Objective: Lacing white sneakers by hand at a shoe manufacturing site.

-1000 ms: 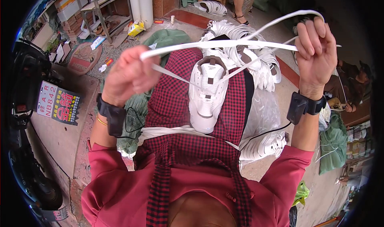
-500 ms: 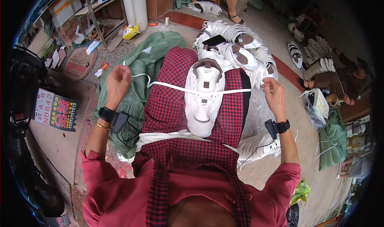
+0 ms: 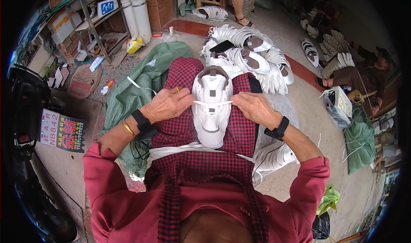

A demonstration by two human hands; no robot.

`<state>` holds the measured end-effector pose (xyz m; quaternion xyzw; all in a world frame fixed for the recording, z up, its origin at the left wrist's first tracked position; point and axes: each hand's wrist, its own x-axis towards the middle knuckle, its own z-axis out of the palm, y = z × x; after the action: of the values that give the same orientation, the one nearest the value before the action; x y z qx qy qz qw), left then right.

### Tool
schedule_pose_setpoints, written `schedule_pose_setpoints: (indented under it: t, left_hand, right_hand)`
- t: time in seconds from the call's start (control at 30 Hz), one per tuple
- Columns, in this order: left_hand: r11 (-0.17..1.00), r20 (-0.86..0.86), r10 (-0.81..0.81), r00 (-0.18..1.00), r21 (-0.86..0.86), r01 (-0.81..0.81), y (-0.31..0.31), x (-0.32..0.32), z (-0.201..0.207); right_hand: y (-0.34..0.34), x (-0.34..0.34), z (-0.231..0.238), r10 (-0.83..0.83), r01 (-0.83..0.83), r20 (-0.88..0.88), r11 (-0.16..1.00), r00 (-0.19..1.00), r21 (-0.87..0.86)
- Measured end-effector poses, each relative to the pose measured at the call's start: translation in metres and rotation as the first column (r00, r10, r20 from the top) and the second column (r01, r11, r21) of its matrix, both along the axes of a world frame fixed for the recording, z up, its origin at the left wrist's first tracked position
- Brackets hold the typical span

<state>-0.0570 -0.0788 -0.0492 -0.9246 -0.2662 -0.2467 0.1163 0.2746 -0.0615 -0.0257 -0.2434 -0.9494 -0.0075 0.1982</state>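
On my lap, over a red and black checked apron, lies a white shoe upper with a brown collar. A white shoelace runs across its tongue. My left hand pinches the lace at the shoe's left edge, and a loose end of it trails off to the left. At the right edge my right hand pinches the other side, fingers closed. A bundle of white laces lies across my lap below the shoe.
Piled white shoe uppers lie beyond my knees, with a black phone on them. A green woven sack is at my left. Motorbike parts stand far left; a seated person is far right.
Both hands have come inward from wide apart to the two edges of the shoe. Their grips on the lace are now close to the tongue.
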Motion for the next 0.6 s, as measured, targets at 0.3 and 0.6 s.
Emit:
schedule_pose_setpoints:
  t: [0.3,0.6]
  left_hand:
    - [0.923,0.002,0.376,0.927,0.085,-0.374,-0.029,-0.124,0.022]
    - [0.563,0.246,0.776,0.581,0.147,-0.813,-0.099,-0.282,0.078]
  right_hand:
    - [-0.005,0.114,0.025,-0.303,0.302,0.04,0.952,0.952,0.046]
    - [-0.057,0.274,0.092,-0.782,0.758,-0.029,0.592,0.622,0.276]
